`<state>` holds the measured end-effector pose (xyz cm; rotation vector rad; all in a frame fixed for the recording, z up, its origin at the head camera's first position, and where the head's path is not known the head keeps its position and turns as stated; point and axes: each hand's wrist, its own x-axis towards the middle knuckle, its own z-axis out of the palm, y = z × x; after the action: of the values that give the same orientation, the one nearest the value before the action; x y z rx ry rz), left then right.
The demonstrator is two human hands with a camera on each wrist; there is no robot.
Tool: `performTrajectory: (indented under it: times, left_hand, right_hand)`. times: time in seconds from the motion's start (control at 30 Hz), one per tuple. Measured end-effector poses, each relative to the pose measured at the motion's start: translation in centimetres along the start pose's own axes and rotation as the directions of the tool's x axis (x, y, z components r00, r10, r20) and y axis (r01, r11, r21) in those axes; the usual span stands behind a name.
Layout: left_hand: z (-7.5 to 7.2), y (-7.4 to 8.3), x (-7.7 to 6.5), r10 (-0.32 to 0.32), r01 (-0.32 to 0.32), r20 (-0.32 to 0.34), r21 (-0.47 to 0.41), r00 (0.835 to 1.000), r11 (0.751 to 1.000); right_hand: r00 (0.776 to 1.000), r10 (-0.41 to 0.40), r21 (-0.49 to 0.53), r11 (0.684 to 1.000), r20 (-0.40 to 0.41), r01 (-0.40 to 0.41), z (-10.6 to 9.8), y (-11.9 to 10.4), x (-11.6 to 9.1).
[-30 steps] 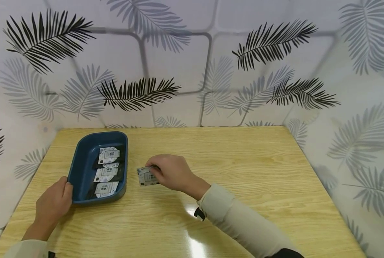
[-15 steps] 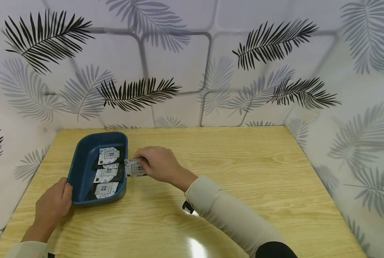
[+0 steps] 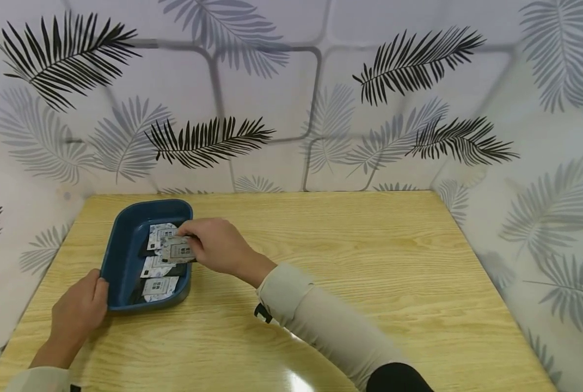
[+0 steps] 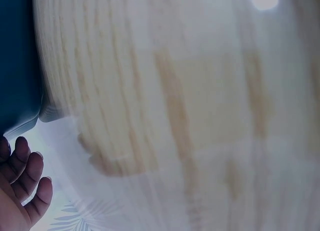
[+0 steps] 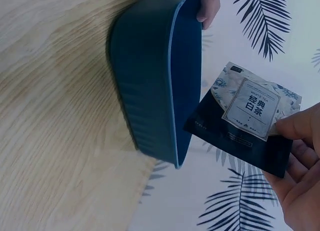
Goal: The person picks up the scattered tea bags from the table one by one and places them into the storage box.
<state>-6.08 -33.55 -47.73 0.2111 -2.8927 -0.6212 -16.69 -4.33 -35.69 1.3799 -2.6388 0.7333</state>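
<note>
In the head view my right hand pinches a white tea bag packet by one edge, above the right side of a blue plastic tray. The right wrist view shows its label reading "WHITE TEA", with a floral white part and a dark part. Beneath it in the tray lie similar tea bag packets, partly overlapping and partly covered by the held one. My left hand grips the tray's near-left rim, thumb on top. Its fingers show beside the tray wall in the left wrist view.
The tray stands at the left of a wood-grain table. A wall covering with a feather-leaf print rises behind the table and along both sides.
My right hand has carried the packet leftward from over the table, across the tray's right rim, to above the packets inside. My left hand has kept its hold on the tray.
</note>
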Motion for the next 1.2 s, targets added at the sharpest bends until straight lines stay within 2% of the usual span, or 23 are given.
performTrajectory:
  times: [0.23, 0.43, 0.6, 0.83, 1.03, 1.2]
  left_hand:
    - [-0.5, 0.0, -0.1, -0.022, 0.021, 0.047, 0.027, 0.999, 0.999]
    - [-0.5, -0.2, 0.0, -0.026, 0.024, 0.038, 0.042, 0.999, 0.999]
    - [-0.4, -0.1, -0.1, -0.032, 0.030, 0.044, 0.050, 0.999, 0.998]
    - [-0.3, 0.4, -0.2, -0.025, 0.024, 0.020, 0.051, 0.999, 0.998]
    - [-0.3, 0.3, -0.2, -0.024, 0.023, 0.014, 0.052, 1.000, 0.998]
    - [-0.3, 0.2, -0.3, -0.029, 0.028, 0.021, 0.052, 0.999, 0.998]
  right_hand:
    - [0.998, -0.061, 0.042, 0.997, 0.001, 0.061, 1.2, -1.0, 1.8]
    - [0.999, -0.039, 0.058, 0.998, 0.025, 0.037, 2.6, -1.0, 2.6]
    - [0.998, -0.052, 0.070, 0.996, 0.036, 0.049, 4.1, -1.1, 2.7]
    - [0.996, -0.071, 0.034, 0.997, -0.060, 0.073, 5.5, -1.7, 2.6]
    - [0.997, -0.071, 0.042, 0.997, 0.010, 0.071, 6.4, -2.2, 2.6]
    - [0.998, -0.065, 0.070, 0.995, -0.008, 0.065, 7.0, -2.3, 2.4]
